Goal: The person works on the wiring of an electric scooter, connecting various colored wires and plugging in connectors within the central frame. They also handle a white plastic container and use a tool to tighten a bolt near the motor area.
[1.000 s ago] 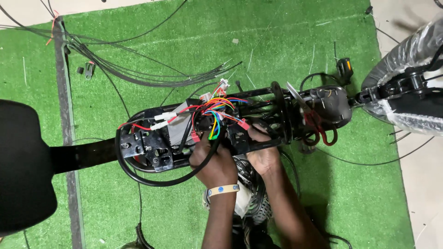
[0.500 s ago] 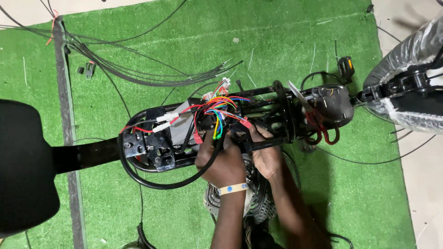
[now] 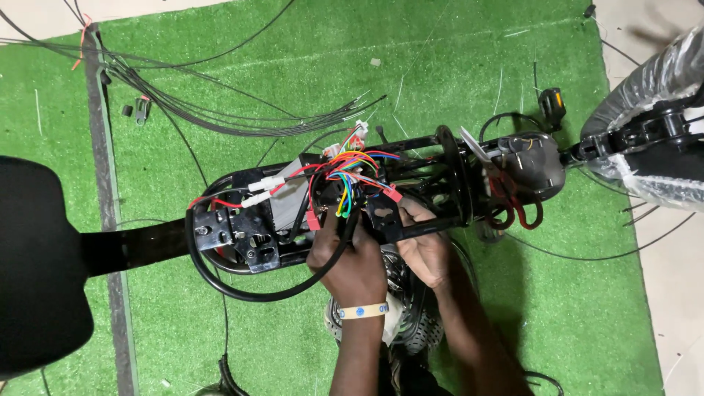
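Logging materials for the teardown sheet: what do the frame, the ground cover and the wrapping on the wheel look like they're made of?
Frame: looks like black-painted metal, with rigid plates and bolt holes. Ground cover: synthetic turf, uniform green pile with a dark seam. Wheel wrapping: probably clear plastic film, glossy and creased.

Green turf mat (image 3: 308, 66), pale floor (image 3: 678, 293)

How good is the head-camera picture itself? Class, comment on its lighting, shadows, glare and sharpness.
Head view: light is even and soft on the green mat; a faint shadow falls right of the right hand; the wrapped tyre shows pale sheen; the wire bundle and left hand are sharp; the black shape at the left edge shows no detail.
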